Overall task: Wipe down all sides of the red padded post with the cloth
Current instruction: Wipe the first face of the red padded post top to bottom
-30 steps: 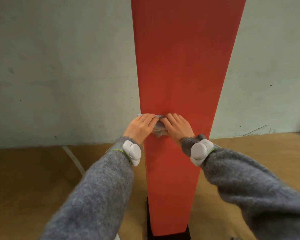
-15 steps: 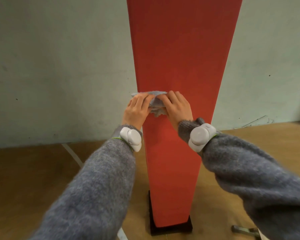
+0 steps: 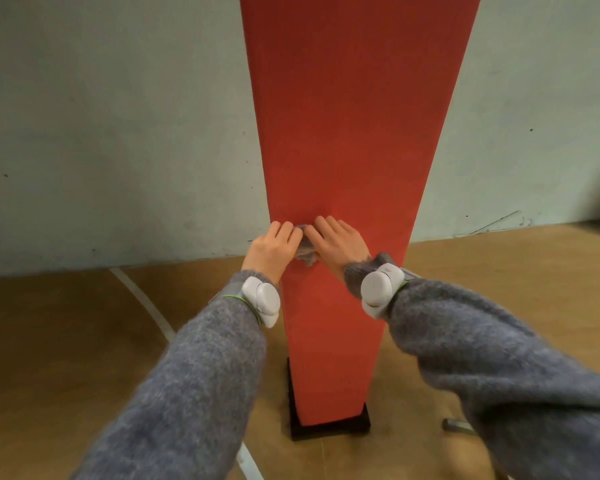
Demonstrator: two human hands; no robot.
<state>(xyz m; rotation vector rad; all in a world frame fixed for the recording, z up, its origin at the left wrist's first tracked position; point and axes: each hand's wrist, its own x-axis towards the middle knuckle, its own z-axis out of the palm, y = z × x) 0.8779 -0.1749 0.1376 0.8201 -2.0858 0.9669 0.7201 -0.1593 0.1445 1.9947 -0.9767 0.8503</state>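
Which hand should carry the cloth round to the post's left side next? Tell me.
Left, probably. The left hand lies at the left edge of the post, touching the cloth; the right hand sits further in.

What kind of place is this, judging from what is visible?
Probably a sports hall or gym: a red padded post stands on a black base, and the brown floor carries a curved white court line.

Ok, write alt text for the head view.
The left hand and right hand, fingers straight, press a grey cloth against the front of a tall red post. The post stands on a black base on a brown floor, before a pale wall.
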